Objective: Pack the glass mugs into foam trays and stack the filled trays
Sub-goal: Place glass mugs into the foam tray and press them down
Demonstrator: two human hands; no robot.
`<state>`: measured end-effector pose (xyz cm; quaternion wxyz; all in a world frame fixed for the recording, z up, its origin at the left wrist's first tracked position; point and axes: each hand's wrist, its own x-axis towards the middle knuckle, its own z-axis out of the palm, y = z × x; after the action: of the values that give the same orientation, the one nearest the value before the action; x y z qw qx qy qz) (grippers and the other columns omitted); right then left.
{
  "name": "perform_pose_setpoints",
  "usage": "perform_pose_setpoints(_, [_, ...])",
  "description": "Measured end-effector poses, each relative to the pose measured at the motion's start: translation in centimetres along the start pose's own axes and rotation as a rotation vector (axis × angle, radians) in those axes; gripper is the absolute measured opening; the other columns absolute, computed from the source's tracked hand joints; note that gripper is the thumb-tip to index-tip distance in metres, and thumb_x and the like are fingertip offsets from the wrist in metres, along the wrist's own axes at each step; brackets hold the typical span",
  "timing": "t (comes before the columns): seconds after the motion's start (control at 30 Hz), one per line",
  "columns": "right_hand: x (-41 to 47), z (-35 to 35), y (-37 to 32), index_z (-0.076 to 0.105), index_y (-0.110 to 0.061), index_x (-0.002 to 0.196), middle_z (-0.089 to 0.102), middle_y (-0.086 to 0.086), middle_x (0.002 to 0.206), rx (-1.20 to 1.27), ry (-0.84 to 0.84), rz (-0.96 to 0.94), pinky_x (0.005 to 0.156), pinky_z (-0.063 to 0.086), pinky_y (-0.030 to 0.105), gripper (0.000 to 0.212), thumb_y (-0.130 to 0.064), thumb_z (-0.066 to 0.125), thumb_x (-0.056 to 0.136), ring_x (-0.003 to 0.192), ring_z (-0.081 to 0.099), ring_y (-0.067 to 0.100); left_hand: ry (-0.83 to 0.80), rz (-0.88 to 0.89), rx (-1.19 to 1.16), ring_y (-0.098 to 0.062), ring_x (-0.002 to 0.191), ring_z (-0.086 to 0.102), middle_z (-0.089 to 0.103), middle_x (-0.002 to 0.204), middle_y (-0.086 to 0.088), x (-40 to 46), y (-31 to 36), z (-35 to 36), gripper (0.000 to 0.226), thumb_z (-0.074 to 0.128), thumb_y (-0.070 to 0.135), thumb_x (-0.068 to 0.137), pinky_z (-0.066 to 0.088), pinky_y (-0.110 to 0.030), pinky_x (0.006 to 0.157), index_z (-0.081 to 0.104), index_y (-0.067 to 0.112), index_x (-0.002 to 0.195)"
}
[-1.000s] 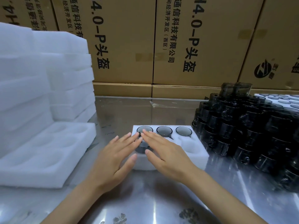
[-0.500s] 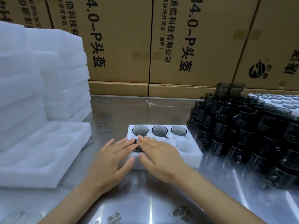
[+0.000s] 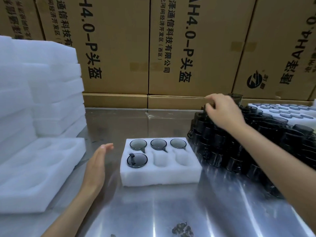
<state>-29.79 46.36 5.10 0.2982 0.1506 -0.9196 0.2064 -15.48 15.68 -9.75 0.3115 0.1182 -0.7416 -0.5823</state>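
Note:
A white foam tray (image 3: 160,177) lies in the middle of the steel table. It holds dark glass mugs: three in the back row (image 3: 158,144) and one in the front left pocket (image 3: 137,160). The front middle pocket (image 3: 159,159) and front right pocket (image 3: 182,157) are empty. My left hand (image 3: 95,168) hovers open and edge-on just left of the tray, holding nothing. My right hand (image 3: 224,112) is on top of the pile of dark glass mugs (image 3: 239,151) at the right, fingers curled on a mug (image 3: 207,106) at the pile's upper left.
Empty foam trays (image 3: 39,93) are stacked high at the left, with one empty tray (image 3: 34,177) lying in front of them. A filled tray (image 3: 282,112) sits behind the mug pile. Cardboard boxes (image 3: 188,48) wall off the back of the table (image 3: 171,211).
Both hands have left the front left mug in the tray. My right hand has swung up and right onto the mug pile; my left hand has drawn back to the tray's left side.

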Motion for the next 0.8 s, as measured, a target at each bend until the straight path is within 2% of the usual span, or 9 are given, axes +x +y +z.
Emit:
perform_pose_setpoints(0.1, [3.4, -0.6, 2.8, 0.053, -0.016, 0.131, 0.055, 0.006, 0.129, -0.072, -0.02, 0.064, 0.079, 0.047, 0.038, 0.036, -0.023, 0.044, 0.096, 0.121, 0.045, 0.026, -0.024, -0.014, 0.032, -0.007, 0.118, 0.05, 0.062, 0.116, 0.012, 0.3, -0.1, 0.7, 0.039, 0.027, 0.037, 0.102, 0.031, -0.027, 0.094, 0.063, 0.028, 0.112])
perform_pose_setpoints(0.2, [5.8, -0.2, 4.4, 0.048, -0.014, 0.135, 0.052, 0.008, 0.135, -0.142, -0.066, 0.117, 0.091, 0.047, 0.045, 0.039, -0.025, 0.044, 0.098, 0.128, 0.038, 0.029, -0.04, -0.009, 0.068, -0.005, 0.116, 0.05, 0.062, 0.116, 0.013, 0.5, -0.6, 0.9, 0.04, 0.027, 0.042, 0.101, 0.031, -0.026, 0.094, 0.063, 0.03, 0.112])
perform_pose_setpoints(0.27, [6.9, 0.4, 5.1, 0.044, -0.013, 0.137, 0.049, 0.01, 0.136, -0.196, -0.128, 0.167, 0.092, 0.045, 0.047, 0.042, -0.028, 0.044, 0.098, 0.128, 0.036, 0.031, -0.026, -0.014, 0.06, -0.007, 0.115, 0.051, 0.062, 0.115, 0.012, 0.6, -0.8, 0.9, 0.042, 0.027, 0.044, 0.101, 0.031, -0.026, 0.095, 0.063, 0.028, 0.111])
perform_pose_setpoints(0.37, [8.0, 1.2, 5.9, 0.043, -0.012, 0.136, 0.051, 0.014, 0.13, -0.273, -0.175, 0.216, 0.083, 0.044, 0.044, 0.043, -0.032, 0.044, 0.098, 0.126, 0.034, 0.032, -0.016, -0.023, 0.036, -0.01, 0.114, 0.052, 0.063, 0.113, 0.011, 0.9, -1.0, 1.1, 0.041, 0.028, 0.044, 0.1, 0.031, -0.027, 0.094, 0.064, 0.027, 0.109])
perform_pose_setpoints(0.47, [8.4, 1.3, 6.4, 0.053, -0.02, 0.128, 0.053, 0.017, 0.122, -0.276, -0.158, 0.243, 0.072, 0.042, 0.037, 0.033, -0.031, 0.046, 0.098, 0.116, 0.045, 0.031, -0.004, -0.039, 0.006, -0.011, 0.113, 0.053, 0.064, 0.112, 0.009, 1.1, -1.1, 1.0, 0.041, 0.028, 0.044, 0.099, 0.033, -0.03, 0.093, 0.065, 0.026, 0.107])
perform_pose_setpoints(0.57, [8.4, 0.6, 6.3, 0.063, -0.021, 0.117, 0.058, 0.014, 0.114, -0.293, -0.134, 0.209, 0.071, 0.043, 0.036, 0.026, -0.028, 0.05, 0.097, 0.107, 0.051, 0.03, -0.012, -0.048, -0.013, -0.01, 0.112, 0.054, 0.064, 0.113, 0.008, 1.1, -1.2, 1.0, 0.043, 0.028, 0.046, 0.099, 0.035, -0.031, 0.092, 0.065, 0.027, 0.108])
perform_pose_setpoints(0.67, [7.5, -0.8, 5.0, 0.064, -0.021, 0.113, 0.057, 0.013, 0.113, -0.226, -0.046, 0.155, 0.076, 0.045, 0.039, 0.022, -0.029, 0.052, 0.096, 0.103, 0.052, 0.03, -0.009, -0.047, -0.022, -0.01, 0.111, 0.054, 0.064, 0.114, 0.005, 1.2, -1.2, 0.9, 0.043, 0.027, 0.045, 0.1, 0.035, -0.031, 0.092, 0.065, 0.026, 0.108])
perform_pose_setpoints(0.73, [6.3, -1.7, 3.5, 0.064, -0.023, 0.111, 0.057, 0.012, 0.11, -0.149, 0.047, 0.062, 0.08, 0.045, 0.042, 0.021, -0.03, 0.053, 0.095, 0.105, 0.05, 0.028, 0.005, -0.048, -0.031, -0.01, 0.11, 0.054, 0.064, 0.114, 0.004, 1.3, -1.1, 0.9, 0.042, 0.027, 0.043, 0.101, 0.035, -0.03, 0.092, 0.065, 0.026, 0.108])
perform_pose_setpoints(0.8, [4.2, -2.6, 1.6, 0.065, -0.024, 0.107, 0.057, 0.005, 0.099, -0.032, 0.129, -0.071, 0.078, 0.045, 0.039, 0.018, -0.03, 0.057, 0.092, 0.097, 0.05, 0.02, 0.013, -0.046, -0.034, -0.009, 0.109, 0.055, 0.064, 0.114, 0.004, 1.3, -1.0, 0.9, 0.041, 0.027, 0.042, 0.101, 0.036, -0.031, 0.092, 0.065, 0.026, 0.107])
